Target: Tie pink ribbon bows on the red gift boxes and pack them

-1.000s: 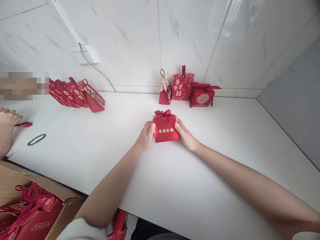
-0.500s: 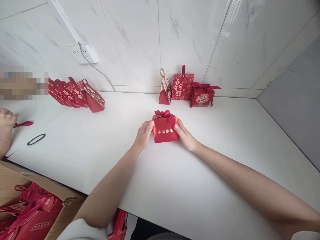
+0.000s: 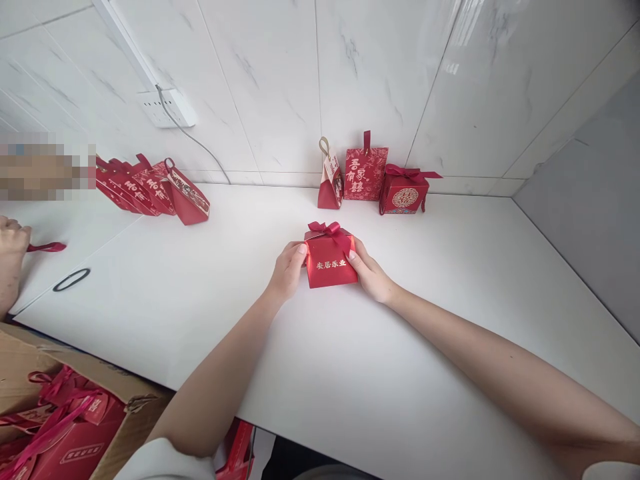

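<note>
Between my hands is a red gift box [image 3: 331, 265] with gold characters on its near face and a red ribbon bow [image 3: 330, 231] tied on top. My left hand [image 3: 289, 270] grips its left side, thumb at the front edge. On the right side my right hand [image 3: 370, 270] is closed, its thumb near the ribbon tail. The fingers behind the box are hidden. Beyond it, by the wall, stand a small triangular box [image 3: 330, 187] with a loop, a flat red patterned box [image 3: 367, 175] and a ribboned box [image 3: 406, 193] with a round gold emblem.
At the left, several red boxes [image 3: 145, 190] lean in a row on the white table [image 3: 475, 280]. Another person's hand [image 3: 11, 260] is by a red ribbon [image 3: 49, 247] and a black loop [image 3: 71, 279]. A cardboard carton [image 3: 125, 433] of red boxes stands lower left.
The gift box has shifted very slightly toward me, still between both hands. The other person's hand has moved slightly left.
</note>
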Available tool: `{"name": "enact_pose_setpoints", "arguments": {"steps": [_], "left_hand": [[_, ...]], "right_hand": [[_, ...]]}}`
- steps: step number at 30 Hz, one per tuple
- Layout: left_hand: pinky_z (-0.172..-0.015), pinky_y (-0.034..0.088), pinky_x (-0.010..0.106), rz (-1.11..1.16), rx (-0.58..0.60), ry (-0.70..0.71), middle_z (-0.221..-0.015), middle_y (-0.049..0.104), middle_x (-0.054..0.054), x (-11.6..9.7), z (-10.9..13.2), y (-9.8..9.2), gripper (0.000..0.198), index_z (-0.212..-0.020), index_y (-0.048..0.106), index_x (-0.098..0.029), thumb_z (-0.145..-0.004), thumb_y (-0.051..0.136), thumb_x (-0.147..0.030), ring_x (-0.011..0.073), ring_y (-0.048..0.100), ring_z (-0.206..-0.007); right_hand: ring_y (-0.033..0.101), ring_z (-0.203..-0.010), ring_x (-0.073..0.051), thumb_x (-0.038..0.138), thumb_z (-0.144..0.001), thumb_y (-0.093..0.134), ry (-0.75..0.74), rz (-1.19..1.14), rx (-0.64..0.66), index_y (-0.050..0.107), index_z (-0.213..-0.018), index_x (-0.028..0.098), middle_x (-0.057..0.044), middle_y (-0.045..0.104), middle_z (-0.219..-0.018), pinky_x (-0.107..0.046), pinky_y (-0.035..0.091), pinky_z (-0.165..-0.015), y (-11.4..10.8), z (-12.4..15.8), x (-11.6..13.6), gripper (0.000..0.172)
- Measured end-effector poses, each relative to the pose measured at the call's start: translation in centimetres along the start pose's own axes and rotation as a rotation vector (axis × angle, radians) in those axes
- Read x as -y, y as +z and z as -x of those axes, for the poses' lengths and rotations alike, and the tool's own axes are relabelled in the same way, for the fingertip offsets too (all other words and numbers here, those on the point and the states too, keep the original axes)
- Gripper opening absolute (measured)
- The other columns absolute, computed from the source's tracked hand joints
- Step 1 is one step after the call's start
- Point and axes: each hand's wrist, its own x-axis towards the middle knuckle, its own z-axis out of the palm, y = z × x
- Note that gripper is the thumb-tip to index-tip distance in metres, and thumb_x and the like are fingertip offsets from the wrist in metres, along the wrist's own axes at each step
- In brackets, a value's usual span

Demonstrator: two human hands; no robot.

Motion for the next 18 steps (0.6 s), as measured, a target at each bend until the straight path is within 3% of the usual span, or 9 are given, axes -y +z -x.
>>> {"name": "enact_pose_setpoints", "arguments": {"steps": [5, 18], "left_hand": [[-0.082, 0.054, 0.035, -0.018, -0.02, -0.006, -0.112, 0.066, 0.011, 0.2, -0.02, 0.07, 0.053, -0.097, 0.069, -0.018, -0.093, 0.039, -0.062, 0.0244, 0.062, -0.107], [-0.079, 0.053, 0.034, -0.027, -0.01, -0.019, -0.104, 0.068, 0.01, 0.23, -0.01, 0.09, 0.055, -0.095, 0.069, -0.018, -0.093, 0.038, -0.064, 0.0236, 0.063, -0.103]], "right_hand": [[0.045, -0.136, -0.027, 0.066, -0.094, 0.04, 0.004, -0.021, -0.014, 0.03, -0.151, 0.028, -0.007, 0.053, -0.144, -0.047, 0.034, -0.115, -0.02, -0.07, -0.13, 0.069], [0.049, -0.133, -0.027, 0.065, -0.094, 0.041, 0.006, -0.02, -0.016, 0.032, -0.15, 0.03, -0.006, 0.056, -0.141, -0.047, 0.037, -0.113, -0.13, -0.16, -0.23, 0.066]]}}
